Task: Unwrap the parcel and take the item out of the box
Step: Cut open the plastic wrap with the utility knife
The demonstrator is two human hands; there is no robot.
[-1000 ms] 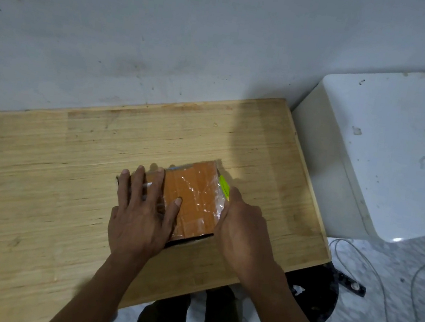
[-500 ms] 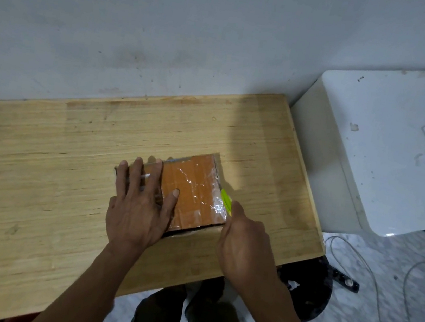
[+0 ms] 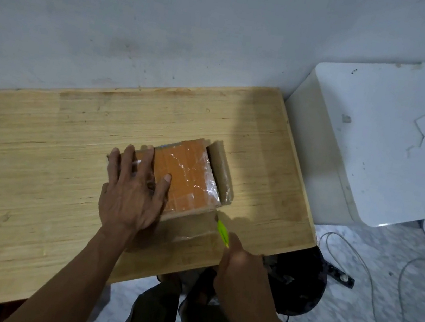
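Right hand, lower centre-right, grips a green cutter at the parcel's near right corner. Left hand presses flat, fingers spread, on the parcel, mid-frame on the table. Orange box under glossy wrap; still sealed, item not out.

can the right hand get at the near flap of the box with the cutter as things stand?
Probably yes. The right hand grips the green cutter, tip at the near-right corner of the box. The left hand presses flat on the left part, leaving the near flap uncovered.
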